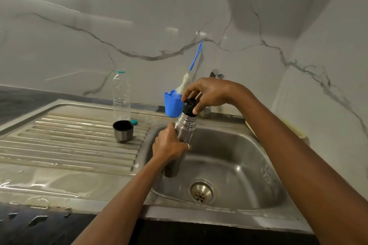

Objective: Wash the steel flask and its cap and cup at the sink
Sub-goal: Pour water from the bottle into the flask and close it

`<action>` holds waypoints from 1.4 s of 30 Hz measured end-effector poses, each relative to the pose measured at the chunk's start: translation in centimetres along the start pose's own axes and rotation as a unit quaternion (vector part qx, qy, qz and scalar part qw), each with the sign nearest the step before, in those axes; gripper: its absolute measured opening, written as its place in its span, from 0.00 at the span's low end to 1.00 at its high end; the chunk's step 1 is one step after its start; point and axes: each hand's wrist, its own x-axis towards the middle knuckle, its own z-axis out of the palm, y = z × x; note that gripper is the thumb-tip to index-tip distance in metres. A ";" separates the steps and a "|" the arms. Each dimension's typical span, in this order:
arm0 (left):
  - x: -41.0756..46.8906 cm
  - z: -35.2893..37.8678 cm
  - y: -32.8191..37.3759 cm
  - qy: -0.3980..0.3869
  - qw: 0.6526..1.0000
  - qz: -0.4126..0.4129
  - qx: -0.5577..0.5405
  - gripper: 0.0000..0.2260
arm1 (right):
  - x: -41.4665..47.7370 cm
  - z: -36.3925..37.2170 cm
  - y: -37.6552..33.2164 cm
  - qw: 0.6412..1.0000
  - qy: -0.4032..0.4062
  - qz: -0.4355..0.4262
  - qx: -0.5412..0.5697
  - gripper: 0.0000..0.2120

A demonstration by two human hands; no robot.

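Right hand [209, 93], wet with droplets, reaches in from the right with the wrist bent down, its thumb and fingertips curled round the black plastic cap [189, 105] seated on the neck of the steel flask [185, 125]. Left hand [169, 144] comes up from the near side and wraps the flask's smooth brushed body at mid-height, a thin ring [188, 146] on one finger. Tilted with its top leaning far and right, the flask hangs over the left part of the stainless sink basin [235, 157], above the round perforated drain [201, 192]. On the ribbed, wet drainboard [69, 141] to the left stands the steel cup [123, 131], upright, with a dark lining. Behind it are a clear plastic bottle [121, 95] and a small teal bottle lid [134, 122]. Just behind the cap sits a blue square holder [172, 106] with a white-tipped, blue-handled bottle brush [185, 82] leaning against the veined marble wall [99, 32].
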 end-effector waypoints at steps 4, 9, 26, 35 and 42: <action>0.0 0.3 0.0 0.006 1.000 0.001 -0.015 0.27 | 0.3 1.0 -0.3 1.000 -0.024 0.000 -0.017 0.22; 0.1 0.8 0.0 -0.005 0.999 -0.003 -0.038 0.28 | 0.8 1.7 -0.2 0.999 -0.025 0.007 -0.044 0.20; 0.2 1.2 -0.5 -0.014 1.000 0.011 -0.020 0.31 | 1.8 2.0 0.0 0.995 -0.071 -0.017 -0.061 0.22; 0.1 1.2 -0.6 -0.012 1.000 0.013 -0.021 0.29 | 2.3 3.3 0.2 0.990 0.005 0.049 -0.131 0.23; 0.2 1.3 -0.6 -0.011 1.000 0.018 -0.014 0.30 | 1.7 2.0 0.0 0.993 -0.076 0.012 -0.085 0.27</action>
